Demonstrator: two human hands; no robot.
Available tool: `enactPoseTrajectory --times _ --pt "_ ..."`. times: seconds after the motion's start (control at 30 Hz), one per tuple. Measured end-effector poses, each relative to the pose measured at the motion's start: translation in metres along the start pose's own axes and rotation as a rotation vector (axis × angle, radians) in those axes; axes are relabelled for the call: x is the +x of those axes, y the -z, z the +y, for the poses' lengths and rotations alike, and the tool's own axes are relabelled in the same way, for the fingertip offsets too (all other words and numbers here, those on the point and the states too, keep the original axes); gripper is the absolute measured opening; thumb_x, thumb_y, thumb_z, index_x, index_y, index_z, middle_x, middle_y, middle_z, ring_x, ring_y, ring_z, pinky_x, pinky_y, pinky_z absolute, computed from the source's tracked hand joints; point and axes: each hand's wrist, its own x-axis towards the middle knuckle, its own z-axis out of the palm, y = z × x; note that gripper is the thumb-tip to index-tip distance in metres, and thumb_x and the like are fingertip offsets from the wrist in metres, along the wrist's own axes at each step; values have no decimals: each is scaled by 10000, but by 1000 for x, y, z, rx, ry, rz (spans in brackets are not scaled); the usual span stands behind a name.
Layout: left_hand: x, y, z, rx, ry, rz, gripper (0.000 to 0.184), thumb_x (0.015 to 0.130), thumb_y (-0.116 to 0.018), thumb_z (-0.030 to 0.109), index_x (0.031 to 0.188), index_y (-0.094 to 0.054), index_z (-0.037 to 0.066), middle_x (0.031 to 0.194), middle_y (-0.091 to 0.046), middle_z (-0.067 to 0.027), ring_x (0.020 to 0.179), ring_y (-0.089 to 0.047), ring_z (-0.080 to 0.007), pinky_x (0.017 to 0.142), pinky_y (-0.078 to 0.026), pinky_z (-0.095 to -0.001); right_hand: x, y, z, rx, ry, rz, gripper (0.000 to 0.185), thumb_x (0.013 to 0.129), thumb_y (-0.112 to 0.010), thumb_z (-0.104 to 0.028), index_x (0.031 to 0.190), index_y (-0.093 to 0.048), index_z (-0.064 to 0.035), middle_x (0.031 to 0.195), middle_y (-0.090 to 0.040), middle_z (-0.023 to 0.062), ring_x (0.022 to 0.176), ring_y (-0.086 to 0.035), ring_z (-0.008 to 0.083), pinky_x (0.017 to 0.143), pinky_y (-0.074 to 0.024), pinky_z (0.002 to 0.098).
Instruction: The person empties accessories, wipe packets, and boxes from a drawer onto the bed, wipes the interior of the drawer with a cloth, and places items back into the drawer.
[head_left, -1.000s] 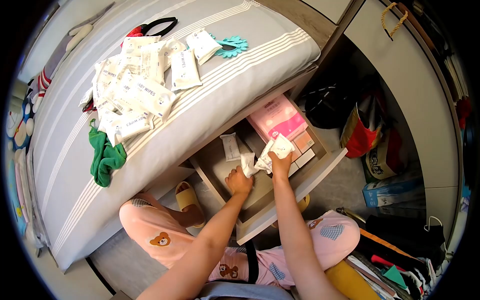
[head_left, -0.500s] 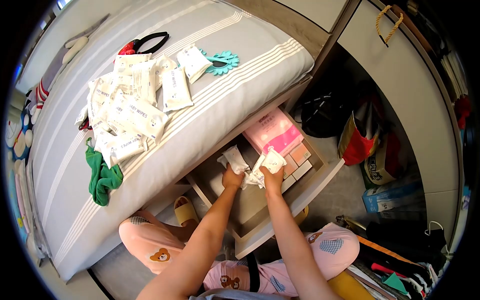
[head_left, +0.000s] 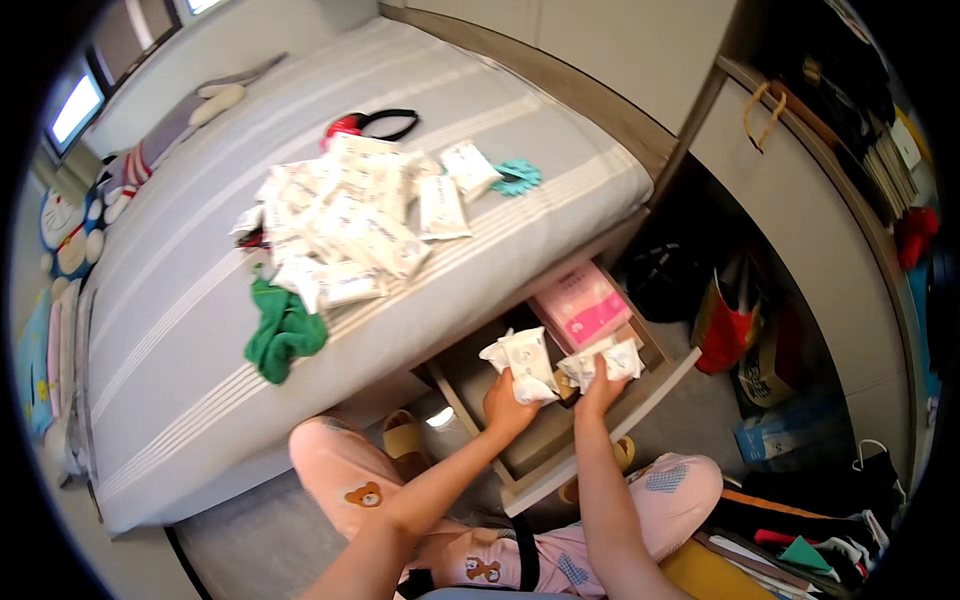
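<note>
Hands (head_left: 510, 403) (head_left: 597, 394) hold packets (head_left: 527, 358) over drawer (head_left: 545, 440) containing pink package (head_left: 582, 302).

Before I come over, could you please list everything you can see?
Bed: one, striped grey, left
Heaped packs: many, overlapping, white, on the bed
Headband: one, black and red, on the bed
Frilled item: one, teal, on the bed
Cloth: one, green, on the bed
Drawer: one, light grey, open at bedside
Package: one, pink, in the drawer
Held packs: at least two, white, in both hands
Plush: one, blue and white, far left
Bag: one, mostly red, right
Clothes: several, mixed colours, lower right
Slippers: two, tan, by the drawer
Trousers: one pair, pink, bottom
Left hand: one, bare, at the drawer
Right hand: one, bare, beside it
</note>
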Motion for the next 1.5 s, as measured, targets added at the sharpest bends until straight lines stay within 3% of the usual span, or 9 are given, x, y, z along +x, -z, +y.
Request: enactPoseTrajectory --times 0.3,0.43,0.53,0.63,0.67,0.77,1.03,1.2,1.5 --pt "68 181 78 -470 -248 469 603 601 -759 83 1112 -452 -14 993 -575 -139 898 -568 -230 791 -453 -333 -124 -174 -94 53 74 -538 521 780 -661 -103 1210 -391 9 1150 -495 110 1029 -491 191 902 -383 298" --pt "106 289 64 -354 -335 772 614 645 -739 58 1158 -414 -33 1045 -541 -144 934 -543 -226 815 -445 -319 -184 -269 -97 -31 295 -864 531 777 -678 -153 1179 -384 34 1109 -507 153 1027 -489 228 919 -368 315" --pt "132 347 49 -623 -182 777 702 707 -707 139 1246 -314 -79 1148 -478 -219 1043 -495 -291 910 -390 -352 -227 -326 -85 -54 173 -1100 593 810 -634 -214 1231 -332 74 1260 -412 250 1159 -432 297 970 -334 339" --pt "164 356 -19 -66 -107 877 802 765 -649 234 1301 -180 -133 1261 -350 -314 1170 -379 -375 1009 -277 -398 -252 -362 -28 -370 618 -1027 642 803 -600 -186 1277 -274 100 1295 -361 297 1197 -389 364 1011 -297 386" --pt "161 353 -29 6 -78 748 850 806 -584 297 1312 -83 -167 1318 -223 -369 1239 -257 -440 1050 -177 -436 -256 -362 -15 -608 1007 -984 597 804 -538 -148 1281 -292 114 1311 -341 300 1217 -361 380 1025 -280 410" --pt "165 348 -48 167 5 692 735 836 -520 277 1314 -153 -144 1303 -227 -386 1221 -240 -500 1033 -203 -474 -263 -354 3 -957 1242 -1175 484 823 -483 -144 1236 -386 89 1318 -361 263 1224 -368 343 1017 -294 400" --pt "138 340 -2 487 -314 924 404 778 -531 119 1165 -523 5 1279 -381 -243 1195 -332 -396 1004 -258 -460 -258 -335 -31 -398 1104 -1207 298 793 -505 -84 1067 -532 31 1156 -509 200 1096 -465 356 943 -372 404" --pt "100 289 66 262 -689 719 262 720 -526 -26 953 -626 41 1114 -533 -146 1050 -479 -312 889 -374 -392 -222 -236 -69 -220 1094 -1084 299 711 -527 41 1003 -565 -13 1023 -564 131 917 -542 316 812 -441 389" --pt "39 100 46 195 -810 -388 184 650 -565 3 819 -615 57 892 -607 -93 821 -573 -278 704 -467 -360 -12 -22 -22 -1182 758 -832 264 692 -542 -37 950 -594 -31 972 -576 139 945 -526 313 843 -428 389"
